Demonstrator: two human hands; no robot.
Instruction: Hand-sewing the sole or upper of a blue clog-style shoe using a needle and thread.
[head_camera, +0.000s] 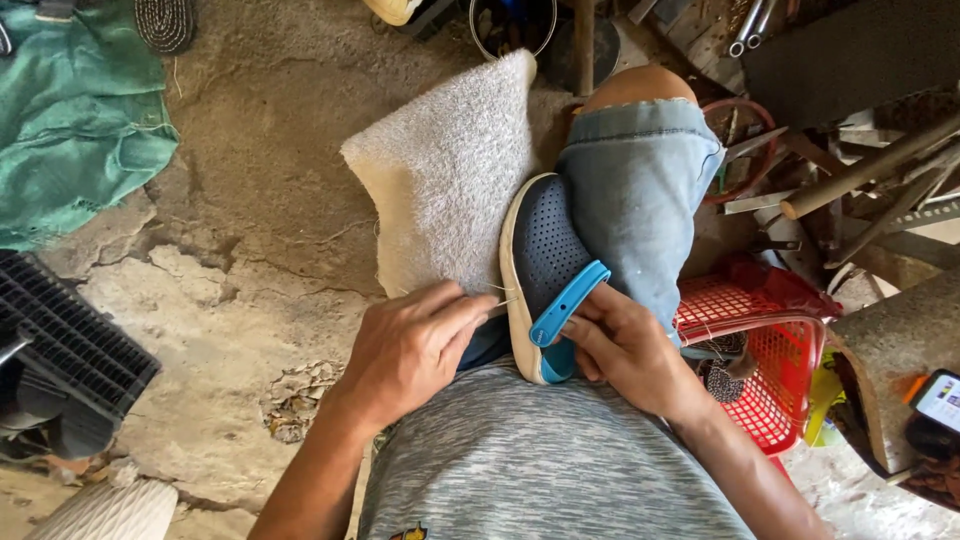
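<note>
Sitting low, looking down over a grey shirt (540, 460) into the lap. Right hand (625, 350) pinching the bright blue heel strap (570, 300) of a navy clog (545, 265), fingers curled shut on the strap near its lower pivot. Left hand (410, 350) lying just beside, fingers drawn together and pressing at the clog's cream sole edge where a pale thread seems to be crossing; whether pinching a needle or thread, cannot tell, being too fine to make out.

Clog resting on its side against the denim-clad thigh (640, 190), touching it along the upper. Long axis running up and away from the body, tilting slightly left: heel end close in between the two hands, toe end pointing away toward the knee. Sole edge facing left toward the left hand, strap facing right toward the right hand. Both hands working at the heel end; right hand the one actually gripping.

Beyond the clog, a pale fluffy cloth (450, 170) draping over the other leg, touching the sole side. To the right, a red plastic basket (770, 370) standing near. Further out, cracked concrete floor (230, 300), a green tarp (70, 110) at far left, and assorted scrap metal rods (860, 170) at far right.
</note>
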